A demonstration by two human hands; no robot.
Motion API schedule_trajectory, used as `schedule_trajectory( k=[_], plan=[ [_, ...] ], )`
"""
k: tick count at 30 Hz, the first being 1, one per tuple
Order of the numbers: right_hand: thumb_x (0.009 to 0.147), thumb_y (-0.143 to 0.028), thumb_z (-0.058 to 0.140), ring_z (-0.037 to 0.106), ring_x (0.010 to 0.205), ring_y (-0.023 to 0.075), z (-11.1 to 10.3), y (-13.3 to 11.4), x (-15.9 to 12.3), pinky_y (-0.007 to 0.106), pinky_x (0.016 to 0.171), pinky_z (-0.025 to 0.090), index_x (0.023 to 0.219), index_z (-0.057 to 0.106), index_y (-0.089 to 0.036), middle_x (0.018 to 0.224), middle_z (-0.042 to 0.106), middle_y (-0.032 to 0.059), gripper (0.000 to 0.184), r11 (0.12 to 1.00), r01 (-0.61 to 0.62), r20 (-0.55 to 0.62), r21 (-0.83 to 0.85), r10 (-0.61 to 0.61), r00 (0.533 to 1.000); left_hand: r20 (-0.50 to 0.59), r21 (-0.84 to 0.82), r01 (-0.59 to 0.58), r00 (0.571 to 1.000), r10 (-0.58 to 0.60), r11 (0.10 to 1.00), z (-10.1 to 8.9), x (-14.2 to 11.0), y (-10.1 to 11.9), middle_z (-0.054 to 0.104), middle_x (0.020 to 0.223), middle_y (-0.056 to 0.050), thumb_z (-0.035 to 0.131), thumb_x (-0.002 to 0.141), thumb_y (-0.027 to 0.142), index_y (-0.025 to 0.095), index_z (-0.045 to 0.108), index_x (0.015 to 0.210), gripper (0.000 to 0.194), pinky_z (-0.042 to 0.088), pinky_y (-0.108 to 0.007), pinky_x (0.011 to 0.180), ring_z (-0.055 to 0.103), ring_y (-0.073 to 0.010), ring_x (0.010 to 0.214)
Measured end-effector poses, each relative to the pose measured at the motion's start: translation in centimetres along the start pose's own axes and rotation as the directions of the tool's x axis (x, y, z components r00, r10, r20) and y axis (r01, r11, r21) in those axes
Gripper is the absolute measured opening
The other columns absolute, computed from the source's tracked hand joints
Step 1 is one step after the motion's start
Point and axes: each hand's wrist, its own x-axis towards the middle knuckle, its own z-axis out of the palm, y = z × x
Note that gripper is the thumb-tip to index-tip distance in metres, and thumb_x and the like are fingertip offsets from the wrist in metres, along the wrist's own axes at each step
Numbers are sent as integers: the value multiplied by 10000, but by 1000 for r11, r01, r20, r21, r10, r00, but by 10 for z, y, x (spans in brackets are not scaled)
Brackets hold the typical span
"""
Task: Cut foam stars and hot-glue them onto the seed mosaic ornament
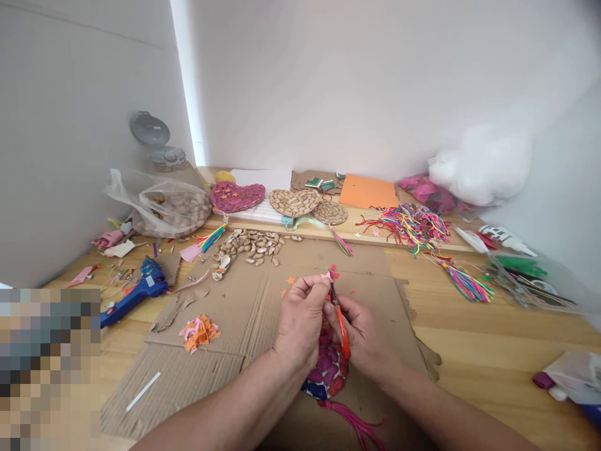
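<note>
Between finger and thumb, my left hand (pixel 303 316) pinches a small pink paper piece (pixel 326 276). My right hand (pixel 359 332) is closed around orange-handled scissors (pixel 345 335), whose blades meet the paper by my left fingertips. Beneath both hands lies a craft piece covered in painted peanut shells (pixel 328 369), purple, red and dark blue, partly hidden by my hands. A magenta tassel (pixel 352 419) trails from its near end. Small orange stars (pixel 290 280) rest on the cardboard left of my hands.
Cardboard (pixel 225 369) covers the table's middle. Orange and pink scraps (pixel 200 332), peanut shells (pixel 251 247) and a blue glue gun (pixel 145 288) lie left. Peanut-covered hearts (pixel 294 202) stand behind; colourful cords (pixel 413 225) and a glue bottle (pixel 507 240) lie right.
</note>
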Motion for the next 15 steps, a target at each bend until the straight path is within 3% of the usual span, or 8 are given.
schedule_trajectory(
  k=[6, 10, 12, 15],
  plan=[
    [915, -503, 575, 402, 571, 122, -1, -3, 3, 246, 527, 329, 799, 538, -195, 635, 457, -39, 332, 999, 13, -28, -49, -14, 1000, -6, 6, -16, 1000, 16, 1000, -4, 3, 2, 615, 679, 22, 777, 689, 272, 148, 633, 740, 197, 398, -184, 575, 514, -67, 584],
    [917, -503, 548, 406, 560, 129, -23, -12, 13, 251, 521, 320, 728, 518, -205, 609, 460, -36, 354, 980, -17, -43, -197, 9, 999, -26, 24, -25, 999, 26, 999, -11, 6, 9, 682, 792, -25, 808, 657, 288, 139, 690, 745, 209, 435, -209, 743, 600, -108, 778],
    [897, -493, 568, 392, 529, 134, -40, -16, 19, 260, 500, 275, 697, 535, -209, 567, 455, -36, 349, 899, -15, -82, -438, -23, 996, -26, 51, -4, 1000, 5, 999, -17, 4, 14, 679, 779, -23, 814, 652, 304, 143, 704, 757, 222, 422, -209, 729, 593, -104, 763],
    [892, -440, 562, 442, 516, 153, -66, -18, 21, 281, 512, 267, 687, 560, -217, 555, 527, -13, 303, 657, -26, -115, -753, -93, 989, -15, 96, 21, 1000, -20, 995, -25, -2, 22, 676, 781, -14, 823, 642, 313, 153, 714, 769, 232, 400, -205, 679, 578, -90, 717]
  ],
)
